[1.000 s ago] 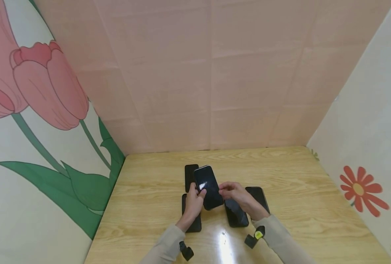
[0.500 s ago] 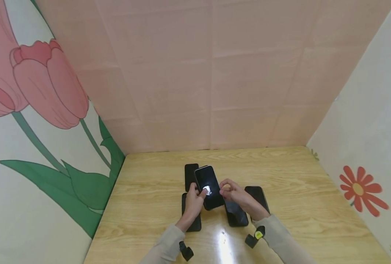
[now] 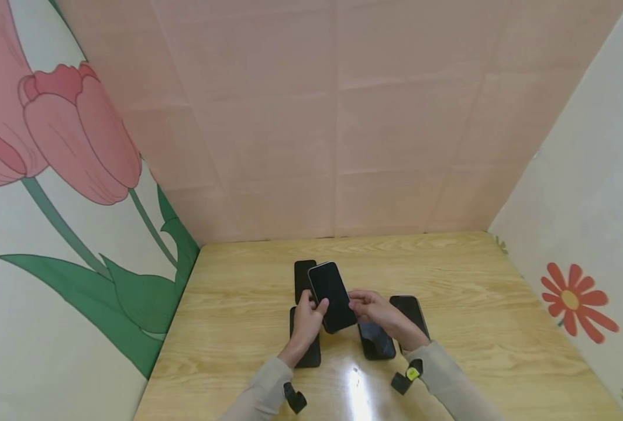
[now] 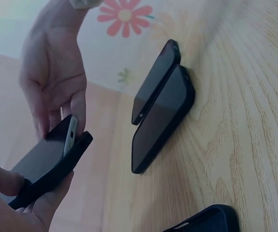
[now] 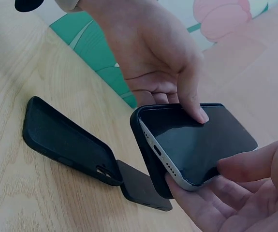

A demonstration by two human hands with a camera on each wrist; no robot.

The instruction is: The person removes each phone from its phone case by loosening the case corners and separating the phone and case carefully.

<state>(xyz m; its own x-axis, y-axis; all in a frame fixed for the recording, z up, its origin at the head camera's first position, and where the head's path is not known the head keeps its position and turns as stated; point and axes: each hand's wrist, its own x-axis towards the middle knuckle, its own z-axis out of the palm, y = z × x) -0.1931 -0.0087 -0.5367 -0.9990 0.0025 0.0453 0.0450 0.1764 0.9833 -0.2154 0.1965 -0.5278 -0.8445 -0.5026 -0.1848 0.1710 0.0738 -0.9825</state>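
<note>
A phone with a black screen (image 3: 329, 289) is held tilted above the table between both hands. Its silver bottom end (image 5: 160, 154) stands out of a black case (image 5: 146, 154), with a gap between them. My left hand (image 3: 307, 324) grips the cased side, thumb on the screen, fingers beneath. At the lower corner my right hand (image 3: 385, 314) pinches the phone, its thumb on the screen and fingers under the raised end. An empty black case (image 5: 66, 137) lies on the table, partly behind my left hand in the head view.
Another dark flat item (image 3: 304, 278) lies beyond the empty case. Two dark phones (image 4: 165, 118) (image 4: 158, 82) lie side by side to the right, partly under my right hand and forearm in the head view. Pink and flowered sheets surround the wooden table (image 3: 237, 304).
The bright reflection on the held phone's screen has gone. My right fingers have shifted slightly at the phone's edge; my left hand's grip looks the same.
</note>
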